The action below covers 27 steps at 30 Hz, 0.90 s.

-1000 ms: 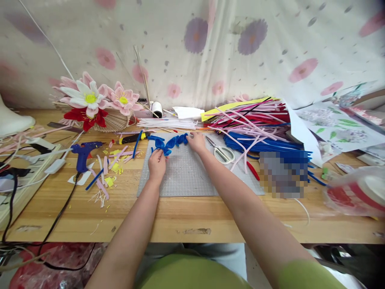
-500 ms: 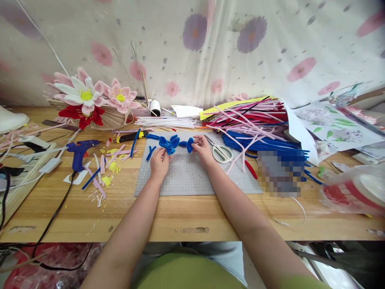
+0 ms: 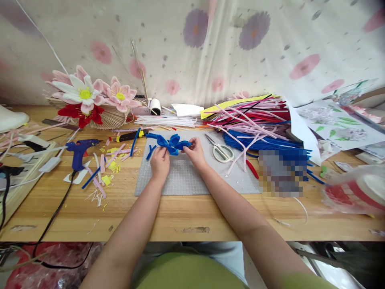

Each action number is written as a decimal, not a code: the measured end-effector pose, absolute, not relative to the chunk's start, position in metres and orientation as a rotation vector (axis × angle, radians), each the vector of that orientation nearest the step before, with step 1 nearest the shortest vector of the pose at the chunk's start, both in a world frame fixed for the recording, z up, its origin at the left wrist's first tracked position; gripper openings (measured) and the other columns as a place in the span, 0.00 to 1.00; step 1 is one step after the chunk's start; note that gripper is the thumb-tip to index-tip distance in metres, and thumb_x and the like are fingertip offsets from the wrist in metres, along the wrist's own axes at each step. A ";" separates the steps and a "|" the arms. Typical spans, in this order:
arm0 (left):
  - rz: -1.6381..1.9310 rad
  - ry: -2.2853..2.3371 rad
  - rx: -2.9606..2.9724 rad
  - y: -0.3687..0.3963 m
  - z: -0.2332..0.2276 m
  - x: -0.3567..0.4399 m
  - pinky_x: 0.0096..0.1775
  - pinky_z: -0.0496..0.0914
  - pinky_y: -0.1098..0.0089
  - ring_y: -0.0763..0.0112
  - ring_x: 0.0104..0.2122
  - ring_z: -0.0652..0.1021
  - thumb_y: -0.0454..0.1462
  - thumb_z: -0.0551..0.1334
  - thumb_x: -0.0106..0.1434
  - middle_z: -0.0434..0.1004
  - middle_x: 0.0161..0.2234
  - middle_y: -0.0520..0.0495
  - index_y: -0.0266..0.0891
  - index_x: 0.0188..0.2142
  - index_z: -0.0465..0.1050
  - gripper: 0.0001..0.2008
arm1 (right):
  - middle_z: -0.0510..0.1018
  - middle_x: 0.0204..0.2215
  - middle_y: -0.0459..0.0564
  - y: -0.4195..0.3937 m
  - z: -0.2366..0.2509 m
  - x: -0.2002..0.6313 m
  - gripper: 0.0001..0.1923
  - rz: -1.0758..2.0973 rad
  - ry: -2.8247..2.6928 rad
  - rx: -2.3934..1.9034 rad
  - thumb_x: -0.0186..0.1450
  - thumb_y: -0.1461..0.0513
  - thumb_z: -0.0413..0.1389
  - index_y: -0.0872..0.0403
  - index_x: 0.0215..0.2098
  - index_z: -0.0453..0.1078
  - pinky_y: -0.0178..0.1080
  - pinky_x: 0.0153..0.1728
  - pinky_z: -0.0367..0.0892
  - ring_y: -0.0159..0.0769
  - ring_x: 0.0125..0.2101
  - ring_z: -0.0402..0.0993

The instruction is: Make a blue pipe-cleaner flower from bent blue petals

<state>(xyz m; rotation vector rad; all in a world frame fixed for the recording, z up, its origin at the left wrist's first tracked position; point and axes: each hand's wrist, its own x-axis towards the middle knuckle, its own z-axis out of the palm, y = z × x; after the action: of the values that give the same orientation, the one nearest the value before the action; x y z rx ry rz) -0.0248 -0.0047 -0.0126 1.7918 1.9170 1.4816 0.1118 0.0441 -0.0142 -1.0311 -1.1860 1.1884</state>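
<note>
My left hand [image 3: 160,161] pinches a blue pipe-cleaner flower [image 3: 172,143] from below, over the grey cutting mat [image 3: 186,176]. At the flower's right side, a blue pipe-cleaner petal [image 3: 184,145] is gripped between the fingertips of my right hand [image 3: 195,152]. The petal meets the flower or lies right against it; I cannot tell whether it is joined. Left of the flower are a blue pipe-cleaner length [image 3: 151,136] and a small bent blue piece [image 3: 150,152]. Scissors [image 3: 221,151] with pale handles lie open to the right of my right hand.
A blue glue gun [image 3: 78,152] with its cable stands left, near yellow and pink scraps [image 3: 112,165]. Finished flowers [image 3: 87,94] are behind it. Blue pipe cleaners [image 3: 261,143], pink stems and a red piece [image 3: 252,169] lie right. A bagged tub [image 3: 357,188] sits far right.
My right hand has moved left with the blue petal, bringing it up against the flower. The flower has turned slightly in my left hand, which stays nearly in place.
</note>
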 end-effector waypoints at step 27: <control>1.517 1.455 1.505 -0.001 -0.020 -0.021 0.29 0.71 0.73 0.74 0.25 0.73 0.39 0.56 0.59 0.73 0.27 0.49 0.38 0.26 0.72 0.10 | 0.71 0.26 0.39 0.034 0.003 0.120 0.22 1.599 -1.230 -0.828 0.50 0.58 0.60 0.50 0.36 0.53 0.34 0.20 0.69 0.28 0.21 0.72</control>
<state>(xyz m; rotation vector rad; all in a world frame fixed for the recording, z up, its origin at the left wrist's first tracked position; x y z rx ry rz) -0.0208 -0.0014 -0.0200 1.5046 1.4550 1.5167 0.1199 0.0342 0.0030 -0.8282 -1.2305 1.5991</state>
